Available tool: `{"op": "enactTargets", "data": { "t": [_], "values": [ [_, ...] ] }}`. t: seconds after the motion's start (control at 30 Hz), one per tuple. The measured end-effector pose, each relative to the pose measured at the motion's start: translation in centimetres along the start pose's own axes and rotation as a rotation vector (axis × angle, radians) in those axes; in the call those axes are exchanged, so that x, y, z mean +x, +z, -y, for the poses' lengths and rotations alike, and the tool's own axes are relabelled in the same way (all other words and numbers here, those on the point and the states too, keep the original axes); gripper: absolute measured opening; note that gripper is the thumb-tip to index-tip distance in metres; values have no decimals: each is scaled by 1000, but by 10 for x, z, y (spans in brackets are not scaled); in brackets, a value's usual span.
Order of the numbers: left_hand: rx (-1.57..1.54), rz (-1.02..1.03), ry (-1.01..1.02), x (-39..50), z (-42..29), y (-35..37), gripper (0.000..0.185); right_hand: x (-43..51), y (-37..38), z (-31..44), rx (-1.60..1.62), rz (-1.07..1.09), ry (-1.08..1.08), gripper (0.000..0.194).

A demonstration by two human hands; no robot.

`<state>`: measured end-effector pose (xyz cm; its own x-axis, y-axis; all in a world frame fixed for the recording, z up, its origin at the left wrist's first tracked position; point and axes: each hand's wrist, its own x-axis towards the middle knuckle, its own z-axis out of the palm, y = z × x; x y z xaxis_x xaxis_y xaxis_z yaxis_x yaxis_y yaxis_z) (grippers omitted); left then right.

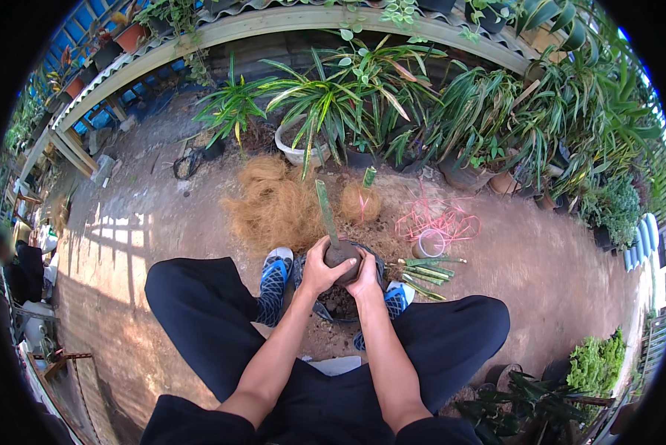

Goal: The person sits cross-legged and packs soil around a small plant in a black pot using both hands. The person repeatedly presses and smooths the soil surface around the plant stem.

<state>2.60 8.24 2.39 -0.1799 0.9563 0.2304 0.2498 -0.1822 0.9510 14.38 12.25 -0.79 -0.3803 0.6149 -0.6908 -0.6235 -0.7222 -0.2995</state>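
Observation:
Between my two palms sits a dark, rounded ball of soil [341, 257], with a green plant cutting [326, 208] standing up out of its top. My left hand [317, 270] wraps the ball's left side, its thumb across the front. Around the right side curls my right hand [367, 271]. Directly below is a dark pot or bag of loose soil [335, 305], partly hidden by my hands and forearms. Just beyond lie a heap of brown coconut fibre [271, 206] and a fibre-wrapped ball [360, 204] tied with pink string, a cut stem protruding from it.
Right of the pot are several green cut stems [428, 272], a clear plastic cup [431, 243] and tangled pink plastic string [441, 219]. Potted leafy plants [333, 100] line the far side, including a white pot [299, 146]. At the far left edge another person [24, 272] is partly visible.

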Motion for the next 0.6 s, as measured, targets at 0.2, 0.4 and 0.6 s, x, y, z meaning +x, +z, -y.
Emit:
{"op": "enactTargets", "data": {
  "t": [0.2, 0.4, 0.6],
  "values": [
    [136, -284, -49, -11, -11, 24, 37, 30, -24, -31, 138, 119, -144, 44],
    [146, -247, 63, -5, -15, 17, 38, 27, -22, -30, 172, 153, -156, 45],
    [146, -251, -23, -9, -17, 22, 47, 12, -15, -30, 243, 103, -78, 54]
  ]
}}
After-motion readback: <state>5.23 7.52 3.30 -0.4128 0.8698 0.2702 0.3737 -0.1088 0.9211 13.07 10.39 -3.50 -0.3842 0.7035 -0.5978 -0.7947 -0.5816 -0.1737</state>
